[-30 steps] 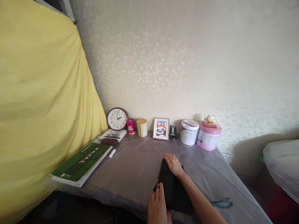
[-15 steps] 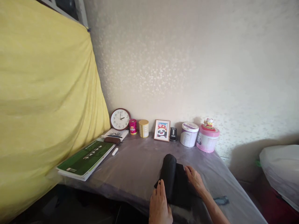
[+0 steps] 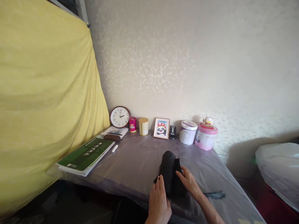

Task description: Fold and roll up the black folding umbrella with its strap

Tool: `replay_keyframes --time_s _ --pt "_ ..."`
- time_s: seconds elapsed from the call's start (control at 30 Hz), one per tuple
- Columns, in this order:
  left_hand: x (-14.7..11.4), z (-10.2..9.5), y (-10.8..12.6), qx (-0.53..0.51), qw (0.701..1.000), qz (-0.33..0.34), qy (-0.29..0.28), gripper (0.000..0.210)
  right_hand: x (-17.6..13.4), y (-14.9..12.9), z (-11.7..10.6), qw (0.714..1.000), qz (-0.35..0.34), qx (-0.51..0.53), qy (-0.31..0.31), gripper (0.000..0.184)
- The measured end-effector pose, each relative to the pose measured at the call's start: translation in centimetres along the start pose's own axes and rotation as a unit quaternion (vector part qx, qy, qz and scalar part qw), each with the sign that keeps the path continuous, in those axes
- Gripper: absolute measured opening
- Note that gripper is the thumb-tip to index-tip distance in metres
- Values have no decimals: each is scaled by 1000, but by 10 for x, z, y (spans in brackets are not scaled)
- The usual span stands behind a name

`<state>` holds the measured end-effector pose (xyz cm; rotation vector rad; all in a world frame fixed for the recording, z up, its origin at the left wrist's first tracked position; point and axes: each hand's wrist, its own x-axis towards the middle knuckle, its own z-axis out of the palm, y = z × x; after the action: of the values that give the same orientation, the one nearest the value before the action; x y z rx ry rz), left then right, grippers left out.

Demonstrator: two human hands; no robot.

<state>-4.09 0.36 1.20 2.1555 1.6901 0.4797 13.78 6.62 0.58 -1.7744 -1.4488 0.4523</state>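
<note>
— Hands? Left [image 3: 158, 200] flat against black cloth [image 3: 170, 174], right [image 3: 188, 182] pressing its other side; neither clenched.
— Step?
— Folding or rolling, probably; next calls for tucking loose edge.
— Room?
— Near front tabletop [image 3: 135, 165] edge; open toward clock [image 3: 120, 116], book [image 3: 87, 155].

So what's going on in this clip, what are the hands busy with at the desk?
A person stands at a grey plastic-covered table, both hands on a black rolled-up piece of fabric near the front edge. The left hand rests against its near left side; the right hand presses on its right side. Along the wall stand a round wall clock, a framed panda picture and a pink-lidded tub, all untouched.
</note>
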Motion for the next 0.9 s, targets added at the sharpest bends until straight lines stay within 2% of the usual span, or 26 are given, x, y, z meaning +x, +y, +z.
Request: replay_keyframes --time_s 0.23,0.37,0.53,0.73,0.9 --pt "1 -2 -1 -22 1000 0 4 77 5 -29 15 992 15 112 -54 37" --pt "3 -4 -4 -30 1000 1 0 75 6 -44 27 990 20 124 -59 31" --pt "3 -7 -6 0 1000 -6 -10 73 -1 -61 36 978 64 158 -117 32" --pt "3 -7 -10 9 1000 6 8 69 -12 -76 34 977 33 147 -153 23" --pt "5 1 -17 4 1000 11 26 65 -18 -77 34 978 -7 130 -163 18"
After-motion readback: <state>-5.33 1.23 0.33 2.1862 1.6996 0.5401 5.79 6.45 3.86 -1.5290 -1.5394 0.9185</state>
